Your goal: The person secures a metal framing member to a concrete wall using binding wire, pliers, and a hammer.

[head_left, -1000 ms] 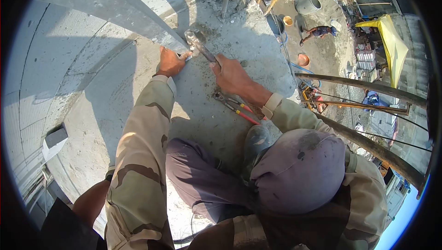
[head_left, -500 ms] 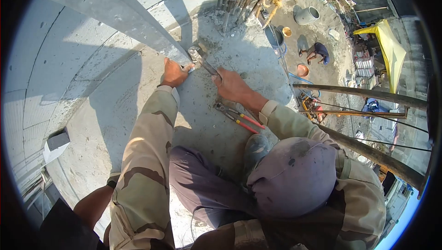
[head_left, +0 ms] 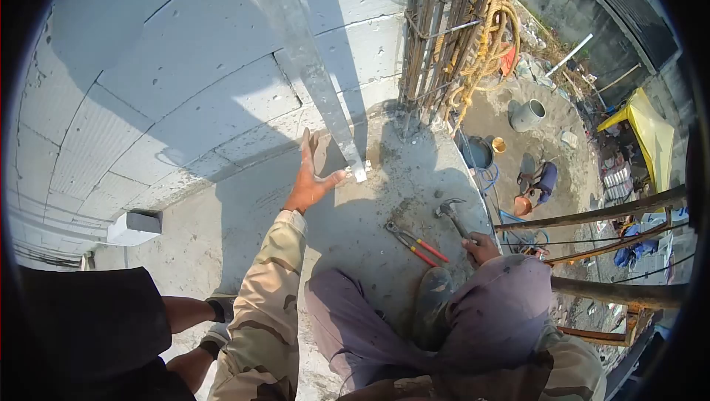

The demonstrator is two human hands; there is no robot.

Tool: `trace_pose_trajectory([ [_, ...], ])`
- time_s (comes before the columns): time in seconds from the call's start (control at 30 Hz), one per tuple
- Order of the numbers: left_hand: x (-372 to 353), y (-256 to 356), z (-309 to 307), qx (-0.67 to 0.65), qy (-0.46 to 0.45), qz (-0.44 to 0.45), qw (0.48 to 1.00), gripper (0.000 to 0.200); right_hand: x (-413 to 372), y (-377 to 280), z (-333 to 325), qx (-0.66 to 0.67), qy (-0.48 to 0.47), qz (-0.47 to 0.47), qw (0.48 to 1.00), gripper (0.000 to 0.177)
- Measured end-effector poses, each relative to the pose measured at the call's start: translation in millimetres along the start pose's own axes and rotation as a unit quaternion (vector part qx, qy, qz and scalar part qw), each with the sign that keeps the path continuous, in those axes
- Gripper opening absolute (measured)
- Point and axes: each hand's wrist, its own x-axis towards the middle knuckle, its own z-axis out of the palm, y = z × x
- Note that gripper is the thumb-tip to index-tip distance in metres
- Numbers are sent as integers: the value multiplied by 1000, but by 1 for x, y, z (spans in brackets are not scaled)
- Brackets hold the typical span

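My left hand (head_left: 307, 179) is open beside the lower end of a long, grey metal bar (head_left: 314, 61), its fingers apart and the thumb reaching toward the bar's foot. The bar stands on the concrete floor (head_left: 333, 227) close to the block wall. Down by my right knee, my right hand (head_left: 483, 249) is closed around the handle of a claw hammer (head_left: 451, 212), whose head lies low over the concrete near the slab edge. Between my boot and the bar lie pincers (head_left: 418, 243) with red and yellow handles.
Vertical rebar (head_left: 436, 24) with a coiled yellow rope (head_left: 492, 39) rises at the slab edge. Beyond the drop, a person (head_left: 546, 179) bends over on the ground below. Wooden poles (head_left: 599, 212) cross at right. Another person's legs (head_left: 188, 316) stand at left near a block (head_left: 133, 229).
My right hand has drawn the hammer back from the bar's foot toward my knee. My left hand has opened its fingers beside the bar. The view has shifted left, toward the wall.
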Motion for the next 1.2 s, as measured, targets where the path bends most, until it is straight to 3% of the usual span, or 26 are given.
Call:
trace_pose_trajectory([
  [0.03, -7, 22, -11, 4, 27, 27, 999, 132, 45, 80, -22, -29, -5, -26, 999, 37],
  [0.07, -14, 42, -21, 3, 48, 39, 998, 133, 31, 85, -18, -14, -13, -12, 1000, 37],
  [0.17, -15, 93, -48, 37, 93, 112, 989, 130, 2, 48, 2, -23, -22, -21, 999, 37],
  [0.37, 29, 264, -84, 94, 154, 292, 939, 124, -9, -32, 19, -80, -46, -116, 989, 37],
  [0.5, 55, 360, -86, 71, 227, 295, 926, 117, -19, -68, 22, -110, -52, -169, 978, 37],
  [0.67, 89, 394, -72, 80, 232, 339, 908, 99, -27, -88, 23, -134, -55, -202, 969, 37],
  [0.73, 94, 393, -68, 142, 314, 324, 881, 95, -28, -89, 22, -139, -57, -206, 967, 37],
  [0.9, 91, 395, -66, 122, 278, 387, 871, 92, -29, -87, 22, -143, -57, -211, 965, 37],
  [0.97, 94, 395, -67, 151, 294, 349, 877, 92, -29, -87, 23, -144, -59, -210, 965, 37],
  [1.2, 95, 397, -63, 123, 292, 337, 886, 90, -31, -81, 23, -147, -60, -206, 966, 36],
])
